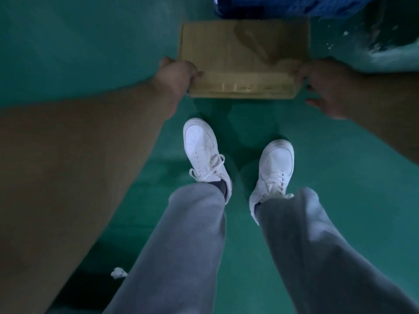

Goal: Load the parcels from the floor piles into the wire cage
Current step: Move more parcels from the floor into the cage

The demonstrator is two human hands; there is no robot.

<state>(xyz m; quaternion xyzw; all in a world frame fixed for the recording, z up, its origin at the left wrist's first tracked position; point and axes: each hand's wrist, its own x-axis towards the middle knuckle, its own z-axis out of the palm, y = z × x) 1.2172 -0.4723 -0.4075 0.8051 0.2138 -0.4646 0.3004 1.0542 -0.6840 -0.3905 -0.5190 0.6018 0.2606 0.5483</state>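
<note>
A flat brown cardboard parcel (242, 57) sits at the top centre of the head view, above the green floor. My left hand (179, 72) grips its near left corner, fingers curled round the edge. My right hand (326, 87) holds the near right corner, thumb side against the box, fingers partly hidden behind it. The frame is blurred. No wire cage is in view.
Green floor (68, 41) all around. My two white shoes (204, 155) and grey trouser legs fill the lower middle. A blue object (283, 5) lies beyond the parcel at the top edge. A white scrap (118, 273) lies on the floor at lower left.
</note>
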